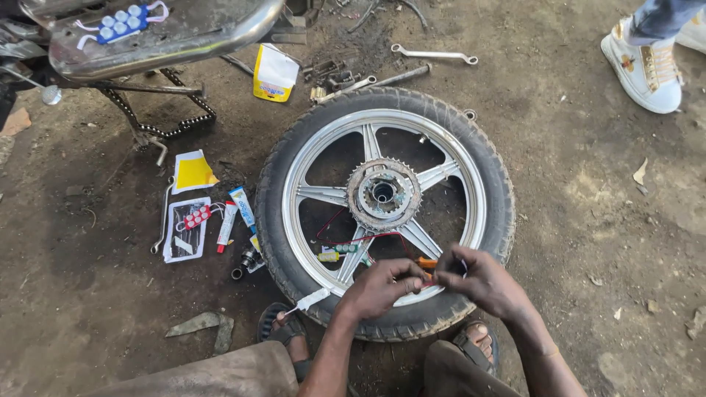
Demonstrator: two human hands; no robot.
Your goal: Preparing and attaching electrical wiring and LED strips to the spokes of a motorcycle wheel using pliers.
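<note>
We took the wheel (382, 213), lying flat on the dirt floor (588, 242), as our landmark. Far to its left lay a spanner (162, 220), a yellow card (193, 171), a clear packet (187, 229) and two small tubes (234, 217); up and left of it stood a yellow-and-white box (274, 72) under the motorcycle's chrome exhaust (169, 37). At the wheel's hub sat the sprocket (383, 194), and red wires (360, 237) ran from there down toward the near rim.

Over that near rim our left hand (379, 288) was closed narrow, pinching the wire's end, with a small white tube (312, 298) just left of it. Our right hand (485, 283) was curled too, holding a small orange piece (427, 262) against the wire.

We judged that we were mid-way through joining the wiring. The next move called for a steady pinch and fine finger work. Beyond the wheel lay another spanner (434, 53), and someone's white shoe (647, 66) far right.
</note>
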